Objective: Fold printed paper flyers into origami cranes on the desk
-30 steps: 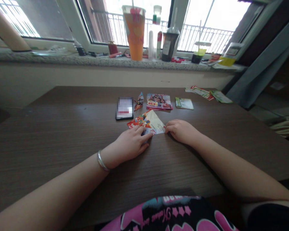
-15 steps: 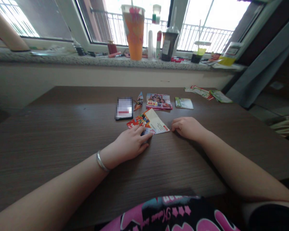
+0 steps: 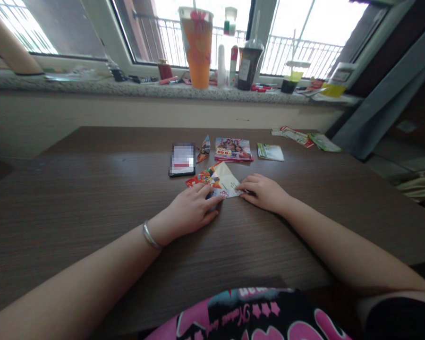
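Observation:
A folded sheet of printed paper [image 3: 222, 178] lies on the brown table, part red and colourful, part cream with small print. My left hand [image 3: 191, 208], with a silver bangle at the wrist, rests palm down over its lower left edge, fingers spread and flat. At the paper's right corner, the fingertips of my right hand [image 3: 262, 191] are closed on it in a pinch. That corner is hidden under the fingers. Just behind the paper stands a small folded paper piece [image 3: 203, 150], beside a phone-like device [image 3: 182, 160] whose screen is blurred.
A stack of colourful leaflets [image 3: 233, 149] and a small green-and-white stack of paper [image 3: 271, 152] lie behind the paper. More paper strips [image 3: 297, 136] are at the far right of the table [image 3: 92, 203]. Cups, including a tall orange one [image 3: 200, 52], line the windowsill.
My right hand has moved left onto the paper's right corner and pinched it. The right side of the paper now looks shorter. My left hand stays nearly still.

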`<action>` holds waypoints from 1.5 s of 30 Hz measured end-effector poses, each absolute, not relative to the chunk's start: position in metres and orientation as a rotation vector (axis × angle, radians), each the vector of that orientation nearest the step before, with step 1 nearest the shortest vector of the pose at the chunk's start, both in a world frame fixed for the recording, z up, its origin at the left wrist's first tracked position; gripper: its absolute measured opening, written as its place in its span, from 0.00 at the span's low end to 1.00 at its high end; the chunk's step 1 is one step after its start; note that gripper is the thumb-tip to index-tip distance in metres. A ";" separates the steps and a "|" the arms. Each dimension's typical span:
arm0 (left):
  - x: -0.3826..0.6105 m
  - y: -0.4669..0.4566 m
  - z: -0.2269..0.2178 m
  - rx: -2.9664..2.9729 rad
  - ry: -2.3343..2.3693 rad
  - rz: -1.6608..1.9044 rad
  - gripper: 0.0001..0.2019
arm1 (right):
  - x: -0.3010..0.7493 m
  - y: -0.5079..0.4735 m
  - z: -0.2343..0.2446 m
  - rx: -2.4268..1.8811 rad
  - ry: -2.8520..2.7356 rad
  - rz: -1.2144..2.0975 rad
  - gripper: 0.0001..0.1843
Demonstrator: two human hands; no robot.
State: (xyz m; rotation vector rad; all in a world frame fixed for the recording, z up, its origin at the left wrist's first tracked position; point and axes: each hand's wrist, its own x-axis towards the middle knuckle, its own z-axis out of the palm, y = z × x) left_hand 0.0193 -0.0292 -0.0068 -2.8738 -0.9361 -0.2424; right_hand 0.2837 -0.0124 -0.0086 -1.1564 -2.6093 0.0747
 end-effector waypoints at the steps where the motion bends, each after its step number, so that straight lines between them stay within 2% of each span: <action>1: 0.020 -0.029 -0.007 -2.876 -0.944 -0.247 0.21 | 0.283 -0.012 -0.009 -1.163 -2.604 0.079 0.13; 5: 0.022 -0.029 -0.008 -2.869 -1.051 -0.362 0.20 | 0.281 -0.014 -0.009 -1.189 -2.587 0.059 0.12; 12: 0.021 -0.019 -0.010 -2.832 -1.524 -0.790 0.29 | 0.277 -0.018 -0.005 -1.194 -2.584 0.055 0.09; 15: 0.018 -0.015 -0.009 -2.895 -1.629 -0.887 0.24 | 0.276 -0.019 -0.005 -1.170 -2.587 0.044 0.07; 17: 0.017 -0.012 -0.008 -2.991 -1.522 -0.881 0.15 | 0.275 -0.019 -0.005 -1.127 -2.606 0.038 0.06; 19: 0.017 -0.009 -0.007 -3.101 -1.360 -0.857 0.11 | 0.275 -0.020 -0.004 -1.057 -2.635 0.039 0.07; 27: 0.014 -0.005 -0.001 -3.293 -1.157 -0.739 0.13 | 0.274 -0.022 -0.005 -1.040 -2.652 0.068 0.08; 32: 0.012 -0.003 0.002 -3.267 -1.305 -0.723 0.17 | 0.269 -0.023 -0.007 -1.084 -2.655 -0.005 0.11; 36: 0.013 -0.003 -0.001 -3.204 -1.450 -0.676 0.21 | 0.267 -0.022 -0.009 -1.204 -2.582 0.056 0.07; 40: 0.017 -0.005 -0.006 -2.981 -1.679 -0.637 0.18 | 0.264 -0.017 -0.013 -1.311 -2.495 0.221 0.03; 45: 0.024 -0.004 -0.011 -2.856 -1.596 -0.694 0.13 | 0.261 -0.012 -0.016 -1.377 -2.478 0.251 0.03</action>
